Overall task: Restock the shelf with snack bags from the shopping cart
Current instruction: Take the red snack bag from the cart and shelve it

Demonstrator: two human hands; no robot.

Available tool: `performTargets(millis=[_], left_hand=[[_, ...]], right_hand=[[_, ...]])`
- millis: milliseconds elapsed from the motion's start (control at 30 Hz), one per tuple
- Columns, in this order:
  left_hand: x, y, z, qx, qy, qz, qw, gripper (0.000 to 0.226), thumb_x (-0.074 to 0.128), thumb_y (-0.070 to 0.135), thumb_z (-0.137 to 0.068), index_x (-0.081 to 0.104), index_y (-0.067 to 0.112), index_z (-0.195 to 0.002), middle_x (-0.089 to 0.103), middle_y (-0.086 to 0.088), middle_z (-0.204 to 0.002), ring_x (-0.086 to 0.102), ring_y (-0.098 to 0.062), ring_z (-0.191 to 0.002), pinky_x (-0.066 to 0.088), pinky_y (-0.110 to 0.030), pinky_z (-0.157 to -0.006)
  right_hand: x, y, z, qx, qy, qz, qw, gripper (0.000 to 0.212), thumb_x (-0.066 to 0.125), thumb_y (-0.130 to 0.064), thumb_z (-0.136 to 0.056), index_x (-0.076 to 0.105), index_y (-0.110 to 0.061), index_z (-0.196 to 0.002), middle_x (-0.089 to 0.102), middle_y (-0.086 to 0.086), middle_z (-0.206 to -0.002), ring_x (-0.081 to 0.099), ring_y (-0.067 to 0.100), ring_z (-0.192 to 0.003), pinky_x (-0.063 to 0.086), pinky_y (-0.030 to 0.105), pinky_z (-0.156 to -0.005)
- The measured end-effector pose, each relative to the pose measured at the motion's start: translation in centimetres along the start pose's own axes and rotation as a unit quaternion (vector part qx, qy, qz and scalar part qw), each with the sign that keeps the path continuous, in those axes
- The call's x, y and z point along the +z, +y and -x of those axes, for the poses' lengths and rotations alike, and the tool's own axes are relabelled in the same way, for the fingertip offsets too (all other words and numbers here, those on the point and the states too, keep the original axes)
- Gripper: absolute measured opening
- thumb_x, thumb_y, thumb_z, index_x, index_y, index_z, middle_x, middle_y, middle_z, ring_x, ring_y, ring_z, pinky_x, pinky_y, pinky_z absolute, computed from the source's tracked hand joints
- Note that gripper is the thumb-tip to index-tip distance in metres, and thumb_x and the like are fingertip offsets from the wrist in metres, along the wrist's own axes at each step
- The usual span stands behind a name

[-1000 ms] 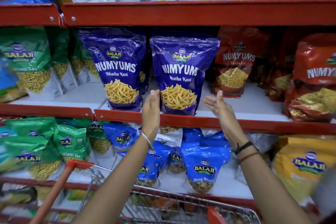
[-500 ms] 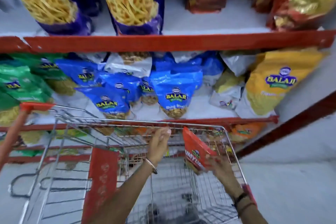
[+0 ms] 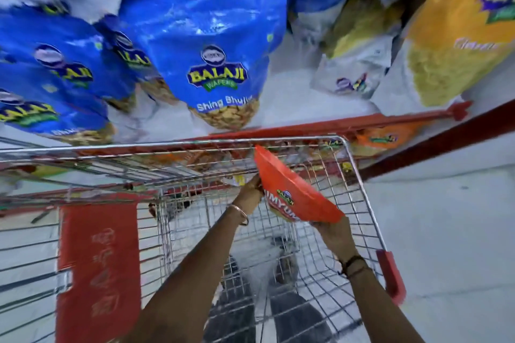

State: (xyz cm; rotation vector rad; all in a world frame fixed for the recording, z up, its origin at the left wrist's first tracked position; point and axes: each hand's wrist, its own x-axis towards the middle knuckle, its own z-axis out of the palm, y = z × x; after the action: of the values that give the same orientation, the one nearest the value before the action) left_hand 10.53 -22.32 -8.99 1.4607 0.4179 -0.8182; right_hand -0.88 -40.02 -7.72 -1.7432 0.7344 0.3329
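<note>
A red Numyums snack bag (image 3: 292, 192) hangs tilted inside the wire shopping cart (image 3: 359, 184), its top corner near the cart's far rim. My left hand (image 3: 250, 189) grips the bag's left edge, and my right hand (image 3: 334, 234) holds its lower right corner. Both arms reach down into the basket. Above the cart runs a red shelf edge (image 3: 334, 122) with blue Balaji snack bags (image 3: 214, 64) standing on the white shelf.
A yellow bag (image 3: 457, 44) and grey-white bags (image 3: 354, 75) stand at the shelf's right. Orange bags (image 3: 384, 139) lie on the lower shelf behind the cart. A red panel (image 3: 97, 267) hangs on the cart's left side. Grey floor (image 3: 446, 231) lies right of the cart.
The view dropped from the upper shelf with the purple bags down to the cart. Both hands left the shelf, went into the basket, and took hold of the red bag.
</note>
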Motion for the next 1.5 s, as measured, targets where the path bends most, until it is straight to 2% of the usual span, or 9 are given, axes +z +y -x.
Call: performTargets(millis=[67, 200, 400, 567, 700, 867, 1233, 1400, 1500], left_hand=[[0.2, -0.9, -1.1, 0.01, 0.012, -0.001, 1.0, 0.054, 0.031, -0.025, -0.081, 0.035, -0.008, -0.132, 0.052, -0.017, -0.117, 0.054, -0.023, -0.08, 0.051, -0.033, -0.08], [0.2, -1.5, -1.1, 0.007, 0.087, 0.03, 0.996, 0.03, 0.031, -0.021, -0.084, 0.057, -0.005, -0.086, 0.068, 0.01, -0.053, 0.061, -0.003, -0.054, 0.052, -0.016, -0.053], [0.0, 0.6, 5.5, 0.031, 0.106, 0.054, 0.992, 0.036, 0.034, -0.013, -0.088, 0.05, -0.002, -0.118, 0.058, -0.006, -0.101, 0.056, -0.014, -0.08, 0.056, -0.02, -0.059], [0.2, 5.2, 13.3, 0.094, 0.145, 0.111, 0.979, 0.034, 0.031, -0.005, -0.092, 0.053, 0.019, -0.105, 0.062, 0.003, -0.091, 0.058, -0.02, -0.082, 0.05, -0.037, -0.072], [1.5, 10.2, 19.4, 0.17, 0.177, 0.132, 0.96, 0.028, 0.036, 0.007, -0.095, 0.055, 0.026, -0.089, 0.064, -0.006, -0.089, 0.059, -0.027, -0.079, 0.051, -0.038, -0.069], [2.5, 18.9, 25.8, 0.3, 0.18, 0.134, 0.927, 0.028, 0.035, 0.01, -0.095, 0.056, 0.022, -0.08, 0.062, -0.012, -0.087, 0.055, -0.029, -0.082, 0.048, -0.041, -0.066], [5.7, 38.2, 36.2, 0.546, 0.101, 0.156, 0.817, 0.026, 0.037, 0.025, -0.096, 0.041, 0.019, -0.071, 0.046, -0.004, -0.068, 0.046, -0.019, -0.061, 0.044, -0.032, -0.059], [6.5, 43.0, 32.1, 0.552, 0.144, 0.179, 0.802, 0.032, 0.038, 0.025, -0.096, 0.04, 0.019, -0.064, 0.043, -0.003, -0.064, 0.042, -0.016, -0.058, 0.039, -0.025, -0.049], [6.2, 45.1, 27.7, 0.519, 0.173, 0.173, 0.819, 0.034, 0.043, 0.031, -0.091, 0.041, 0.025, -0.058, 0.045, -0.006, -0.068, 0.046, -0.021, -0.072, 0.045, -0.04, -0.063]], right_hand=[[0.0, 0.3, -0.2, 0.01, 0.012, 0.03, 0.999, 0.036, 0.073, -0.047, -0.066, 0.068, -0.022, -0.091, 0.067, 0.021, -0.095, 0.067, 0.006, -0.081, 0.05, 0.03, -0.075], [0.5, 0.4, -0.7, -0.031, 0.059, 0.137, 0.988, 0.015, 0.057, 0.012, -0.077, 0.065, 0.008, -0.089, 0.07, 0.028, -0.087, 0.066, 0.037, -0.088, 0.047, 0.03, -0.068], [-0.6, -4.5, 2.1, -0.127, 0.064, 0.126, 0.982, 0.015, 0.058, -0.001, -0.084, 0.058, -0.014, -0.076, 0.063, 0.002, -0.071, 0.056, 0.023, -0.07, 0.038, 0.007, -0.054], [-2.4, -9.9, 6.9, -0.157, 0.016, -0.044, 0.987, 0.033, 0.059, -0.01, -0.084, 0.047, -0.033, -0.064, 0.06, -0.001, -0.07, 0.061, 0.036, -0.077, 0.053, 0.062, -0.078], [-3.6, -16.0, 11.3, -0.241, 0.031, -0.109, 0.964, 0.022, 0.056, -0.014, -0.087, 0.053, -0.029, -0.071, 0.066, -0.013, -0.07, 0.061, 0.004, -0.07, 0.05, 0.037, -0.071], [-6.9, -25.0, 15.9, -0.361, 0.057, -0.153, 0.918, 0.018, 0.054, -0.009, -0.089, 0.05, -0.02, -0.074, 0.06, 0.0, -0.074, 0.056, 0.004, -0.065, 0.049, 0.023, -0.066], [-13.7, -45.1, 19.9, -0.545, 0.036, -0.316, 0.775, 0.022, 0.051, -0.007, -0.09, 0.045, -0.023, -0.076, 0.056, -0.007, -0.072, 0.055, 0.006, -0.068, 0.057, 0.022, -0.065], [-14.0, -49.2, 15.7, -0.535, 0.018, -0.332, 0.777, 0.023, 0.048, -0.006, -0.091, 0.044, -0.022, -0.076, 0.059, -0.008, -0.072, 0.058, -0.001, -0.064, 0.054, 0.017, -0.062], [-13.8, -50.4, 11.8, -0.506, 0.026, -0.313, 0.804, 0.022, 0.049, -0.008, -0.091, 0.044, -0.022, -0.075, 0.055, -0.003, -0.077, 0.056, -0.002, -0.065, 0.054, 0.019, -0.063]])
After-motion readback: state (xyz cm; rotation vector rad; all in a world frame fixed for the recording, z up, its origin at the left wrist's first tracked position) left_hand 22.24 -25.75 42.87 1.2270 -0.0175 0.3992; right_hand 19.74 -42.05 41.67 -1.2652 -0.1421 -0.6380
